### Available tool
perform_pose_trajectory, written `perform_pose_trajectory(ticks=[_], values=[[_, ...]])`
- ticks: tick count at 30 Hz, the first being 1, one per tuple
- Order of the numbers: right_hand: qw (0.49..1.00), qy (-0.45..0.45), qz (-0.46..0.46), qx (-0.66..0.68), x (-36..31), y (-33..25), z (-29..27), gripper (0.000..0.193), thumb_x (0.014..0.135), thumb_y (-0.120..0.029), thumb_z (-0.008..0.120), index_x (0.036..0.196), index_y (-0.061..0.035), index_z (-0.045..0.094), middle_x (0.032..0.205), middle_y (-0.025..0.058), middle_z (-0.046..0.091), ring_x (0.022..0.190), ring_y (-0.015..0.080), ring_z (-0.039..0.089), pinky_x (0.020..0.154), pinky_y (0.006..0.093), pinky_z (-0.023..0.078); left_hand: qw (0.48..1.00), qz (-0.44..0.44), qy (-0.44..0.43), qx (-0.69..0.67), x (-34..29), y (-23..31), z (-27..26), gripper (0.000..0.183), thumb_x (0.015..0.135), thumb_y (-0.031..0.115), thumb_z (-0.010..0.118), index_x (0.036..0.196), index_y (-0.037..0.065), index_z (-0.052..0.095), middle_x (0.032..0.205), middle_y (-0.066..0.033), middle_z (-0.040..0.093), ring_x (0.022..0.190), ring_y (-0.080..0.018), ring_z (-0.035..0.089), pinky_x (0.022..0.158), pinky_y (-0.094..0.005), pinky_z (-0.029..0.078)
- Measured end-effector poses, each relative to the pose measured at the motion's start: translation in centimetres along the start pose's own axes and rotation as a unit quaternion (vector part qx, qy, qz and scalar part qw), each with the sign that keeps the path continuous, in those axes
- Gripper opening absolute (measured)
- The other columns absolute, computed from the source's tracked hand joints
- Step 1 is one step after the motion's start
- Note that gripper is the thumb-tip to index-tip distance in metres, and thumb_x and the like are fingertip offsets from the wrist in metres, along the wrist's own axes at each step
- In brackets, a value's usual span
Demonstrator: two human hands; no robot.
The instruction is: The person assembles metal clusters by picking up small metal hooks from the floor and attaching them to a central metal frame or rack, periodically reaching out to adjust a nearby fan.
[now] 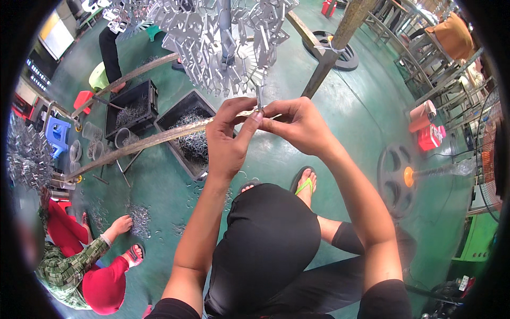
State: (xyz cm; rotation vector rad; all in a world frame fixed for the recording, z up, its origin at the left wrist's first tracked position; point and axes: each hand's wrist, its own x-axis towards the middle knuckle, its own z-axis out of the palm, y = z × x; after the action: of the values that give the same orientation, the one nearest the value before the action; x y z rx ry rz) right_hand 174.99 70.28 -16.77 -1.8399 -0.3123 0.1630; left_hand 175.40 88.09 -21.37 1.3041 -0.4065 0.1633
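In front of me hangs a dense cluster of bent silver metal clips (212,45) around a grey upright pole. Both my hands meet just under its lower edge. My left hand (230,130) pinches a small metal clip (260,97) between thumb and fingers. My right hand (297,123) closes from the other side, its fingertips pressed against the same piece. The fingers partly cover the clip, so its lower end is hidden.
Behind my left hand runs a long wooden bar (143,142). Black crates (204,101) of loose metal pieces stand on the green floor. A co-worker's hand (123,224) touches a pile of pieces (140,220) at lower left. A wheel-like base (396,181) stands right.
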Motion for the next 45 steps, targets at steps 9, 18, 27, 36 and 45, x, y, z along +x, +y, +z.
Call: perform_pose_trajectory(ticks=[9, 18, 27, 36, 45], values=[[0.989, 0.030, -0.063, 0.132, -1.5, 1.4, 1.4, 0.024, 0.097, -0.014, 0.070, 0.109, 0.0075, 0.071, 0.093, 0.0103, 0.075, 0.088, 0.0130, 0.070, 0.079, 0.0290, 0.057, 0.995, -0.047, -0.062, 0.058, 0.5, 2.2, -0.5, 0.017, 0.089, 0.001, 0.076, 0.104, -0.008, 0.075, 0.107, -0.0113, 0.071, 0.095, -0.0176, 0.069, 0.080, -0.0287, 0.057], [0.987, 0.063, -0.023, 0.149, -2.1, 2.9, 1.5, 0.016, 0.096, -0.003, 0.067, 0.106, 0.0090, 0.070, 0.091, 0.0158, 0.073, 0.078, 0.0215, 0.071, 0.074, 0.0330, 0.059, 0.991, -0.038, -0.132, 0.003, 1.4, 1.5, -1.2, 0.018, 0.084, 0.007, 0.082, 0.097, -0.005, 0.078, 0.097, -0.0096, 0.073, 0.086, -0.0143, 0.068, 0.072, -0.0272, 0.054], [0.928, 0.213, 0.047, 0.302, -0.8, 8.5, 4.5, 0.011, 0.096, 0.001, 0.062, 0.102, 0.0077, 0.068, 0.096, 0.0139, 0.072, 0.081, 0.0226, 0.071, 0.079, 0.0359, 0.060, 0.991, 0.029, -0.112, 0.071, 2.7, 0.4, -2.2, 0.027, 0.075, 0.023, 0.086, 0.092, 0.004, 0.081, 0.085, -0.0106, 0.073, 0.078, -0.0234, 0.069, 0.072, -0.0349, 0.053], [0.969, 0.003, 0.113, -0.221, -2.7, 26.8, 16.7, 0.023, 0.085, -0.015, 0.076, 0.103, -0.0021, 0.076, 0.088, 0.0191, 0.074, 0.082, 0.0307, 0.073, 0.076, 0.0423, 0.057, 0.998, 0.008, -0.064, 0.019, 2.9, 0.2, -2.5, 0.020, 0.074, 0.016, 0.085, 0.088, 0.003, 0.081, 0.079, -0.0110, 0.074, 0.067, -0.0185, 0.068, 0.064, -0.0316, 0.052], [0.914, -0.001, 0.180, -0.364, -1.3, 32.1, 19.3, 0.035, 0.087, -0.032, 0.066, 0.101, -0.0010, 0.073, 0.100, 0.0273, 0.072, 0.092, 0.0463, 0.070, 0.081, 0.0528, 0.057, 0.992, 0.101, 0.064, 0.037, 1.8, -2.6, -1.3, 0.020, 0.082, 0.004, 0.081, 0.102, 0.005, 0.080, 0.079, -0.0083, 0.070, 0.072, -0.0163, 0.067, 0.067, -0.0278, 0.052]])
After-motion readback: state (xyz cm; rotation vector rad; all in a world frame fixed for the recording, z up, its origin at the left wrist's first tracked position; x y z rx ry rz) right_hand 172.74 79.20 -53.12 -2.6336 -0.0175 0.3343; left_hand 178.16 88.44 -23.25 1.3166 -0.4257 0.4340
